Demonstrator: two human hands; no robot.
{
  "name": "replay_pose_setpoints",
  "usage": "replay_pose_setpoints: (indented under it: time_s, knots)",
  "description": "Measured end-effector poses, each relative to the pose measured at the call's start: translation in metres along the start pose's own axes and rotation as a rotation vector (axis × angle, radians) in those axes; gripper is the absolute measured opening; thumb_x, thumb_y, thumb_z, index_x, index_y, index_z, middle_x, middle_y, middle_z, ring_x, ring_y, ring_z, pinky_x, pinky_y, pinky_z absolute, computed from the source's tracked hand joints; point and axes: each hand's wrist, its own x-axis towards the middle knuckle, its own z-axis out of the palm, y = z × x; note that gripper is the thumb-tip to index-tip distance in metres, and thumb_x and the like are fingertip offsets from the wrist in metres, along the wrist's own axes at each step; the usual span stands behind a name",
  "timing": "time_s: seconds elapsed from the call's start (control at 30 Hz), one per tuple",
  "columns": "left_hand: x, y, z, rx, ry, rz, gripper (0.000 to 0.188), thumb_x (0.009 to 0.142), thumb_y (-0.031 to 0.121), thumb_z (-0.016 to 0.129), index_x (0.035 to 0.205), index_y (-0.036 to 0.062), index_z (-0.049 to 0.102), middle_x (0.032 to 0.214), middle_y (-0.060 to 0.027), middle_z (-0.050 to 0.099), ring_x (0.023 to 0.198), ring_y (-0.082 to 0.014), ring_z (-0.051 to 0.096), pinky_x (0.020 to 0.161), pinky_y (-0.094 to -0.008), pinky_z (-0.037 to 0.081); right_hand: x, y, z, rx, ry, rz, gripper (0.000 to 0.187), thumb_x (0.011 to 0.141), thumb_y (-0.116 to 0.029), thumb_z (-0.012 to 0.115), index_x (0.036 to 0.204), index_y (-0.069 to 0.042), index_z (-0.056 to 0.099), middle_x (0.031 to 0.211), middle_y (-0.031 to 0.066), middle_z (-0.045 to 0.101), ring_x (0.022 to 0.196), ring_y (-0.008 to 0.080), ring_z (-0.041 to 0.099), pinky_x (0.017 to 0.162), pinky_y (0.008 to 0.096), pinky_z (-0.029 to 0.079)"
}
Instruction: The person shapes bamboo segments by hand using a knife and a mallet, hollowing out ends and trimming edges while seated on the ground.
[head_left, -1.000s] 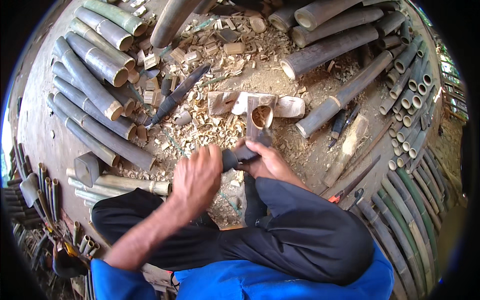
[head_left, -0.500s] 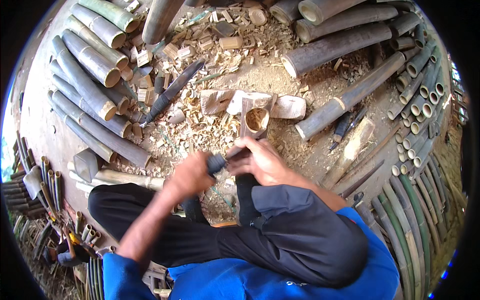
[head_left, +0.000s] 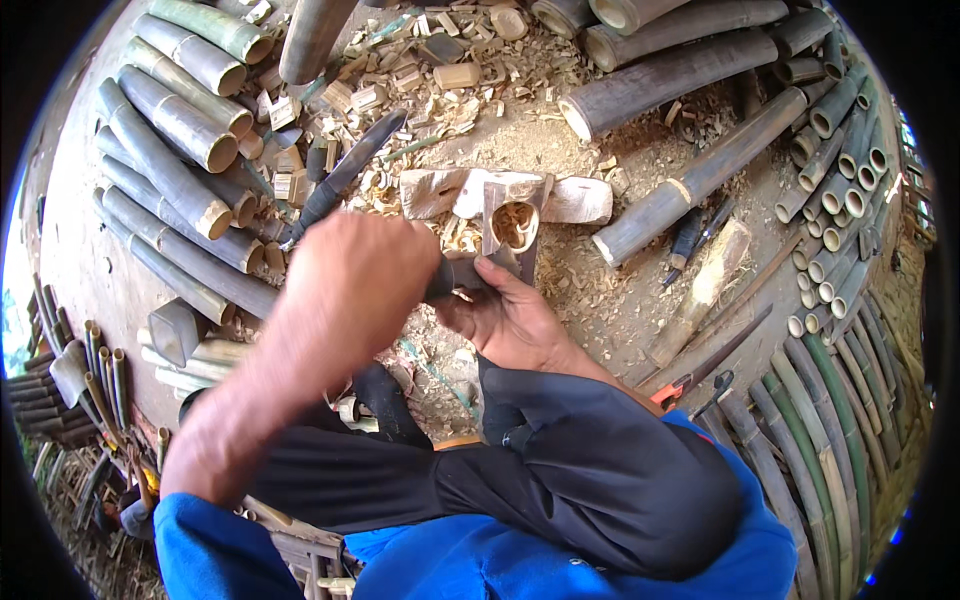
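My left hand (head_left: 362,262) is closed in a fist, its back toward me. It grips a dark wrapped handle (head_left: 440,281), apparently a knife's. Low and to the right of it, my right hand (head_left: 518,322) has its thumb and fingers curled round a dark grey piece (head_left: 498,264). I cannot tell whether that is blade or bamboo. Just beyond the fingers, a bamboo tube (head_left: 528,262) leans on a pale notched wooden block (head_left: 583,201); its open end holds wood chips. My left fist hides part of a second knife (head_left: 352,166) with a wrapped handle on the floor.
Shavings and offcuts (head_left: 590,160) cover the ground ahead. Bamboo poles (head_left: 160,175) lie stacked at left, thicker ones (head_left: 680,90) at upper right. An orange-handled saw (head_left: 728,350) and a split log (head_left: 710,290) lie right. My crossed legs (head_left: 600,460) fill the near side.
My left hand has risen and moved away from me, its wrist turned over with the handle. My right hand has shifted slightly right and nearer to me. The saw's orange handle now shows.
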Motion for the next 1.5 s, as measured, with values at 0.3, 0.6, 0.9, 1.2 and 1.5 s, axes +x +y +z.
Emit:
replay_pose_setpoints:
  time_s: [0.3,0.6,0.9,1.2,1.5]
  knots:
    - [-0.014,0.026,0.108,-0.861,-0.083,-0.179,0.044,0.071,0.014,0.079,0.106,-0.0047,0.061,0.088,-0.0264,0.069,0.091,-0.0415,0.069,0.081,-0.0484,0.056,-0.015,-0.025,-0.005,-0.571,0.34,0.054,0.03,0.1,-0.023,0.053,0.098,0.004,0.068,0.089,0.0165,0.07,0.078,0.0295,0.072,0.071,0.0436,0.063]
    - [0.015,0.16,0.172,-1.428,0.347,-0.38,0.047,0.079,0.013,0.077,0.109,-0.0076,0.048,0.082,-0.031,0.067,0.08,-0.044,0.071,0.07,-0.0492,0.056,-0.034,-0.063,0.006,-1.705,0.599,0.006,0.041,0.094,-0.033,0.049,0.08,0.001,0.068,0.069,0.0146,0.062,0.049,0.0209,0.06,0.047,0.032,0.05]
    - [-0.014,0.021,0.129,-0.881,0.235,-0.585,0.027,0.067,0.015,0.08,0.089,0.0009,0.072,0.076,-0.0172,0.072,0.071,-0.03,0.072,0.071,-0.0425,0.057,0.021,-0.016,-0.008,-0.8,0.286,-0.215,0.026,0.101,-0.026,0.057,0.108,-0.001,0.062,0.103,0.0109,0.063,0.097,0.0253,0.067,0.068,0.0411,0.063]
    - [0.022,0.046,-0.005,0.232,0.337,-0.248,0.002,0.077,0.001,0.066,0.077,0.0028,0.068,0.072,-0.0137,0.069,0.068,-0.028,0.07,0.063,-0.041,0.053,0.024,-0.019,-0.02,-0.037,-0.054,-0.239,0.022,0.101,-0.028,0.057,0.114,-0.011,0.064,0.114,0.0066,0.067,0.106,0.0221,0.064,0.087,0.045,0.058]
    - [-0.026,0.023,0.104,-0.91,0.247,-0.541,0.045,0.062,0.022,0.084,0.101,0.0021,0.075,0.084,-0.0228,0.073,0.083,-0.0342,0.073,0.082,-0.0434,0.056,0.026,-0.013,0.012,-0.815,0.415,-0.235,0.019,0.095,-0.02,0.062,0.105,-0.003,0.063,0.1,0.0118,0.067,0.081,0.0221,0.069,0.056,0.0344,0.06]
